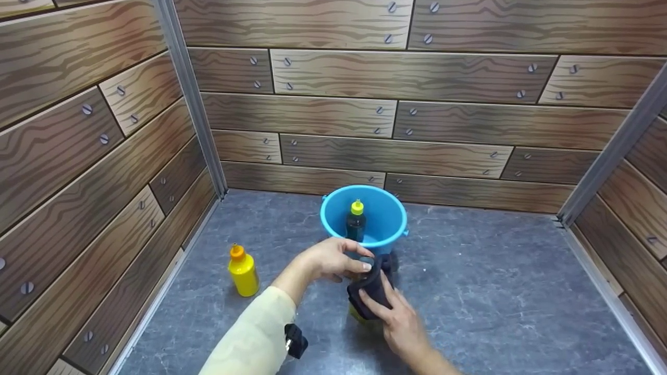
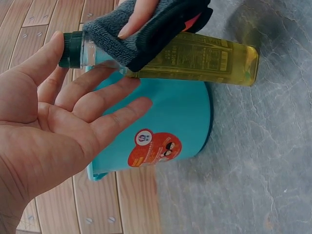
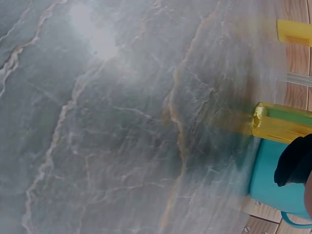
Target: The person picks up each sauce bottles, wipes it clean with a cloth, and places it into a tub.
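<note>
My left hand (image 1: 331, 258) pinches the dark green cap (image 2: 73, 48) of a clear bottle of yellow liquid (image 2: 204, 56), thumb on the cap's end and the other fingers spread along the neck. A dark grey cloth (image 2: 112, 29) wraps the bottle's upper body. My right hand (image 1: 404, 323) grips that cloth around the bottle, fingers along its side. The bottle stands upright in front of the blue bucket (image 1: 388, 219); in the right wrist view its yellow base (image 3: 280, 122) shows close over the floor.
Inside the bucket stands a dark bottle with a yellow cap (image 1: 356, 224). A yellow squeeze bottle with an orange top (image 1: 244, 276) stands on the grey marbled surface (image 1: 500, 291) to the left. Wood-patterned walls (image 1: 333, 114) close off the back and sides.
</note>
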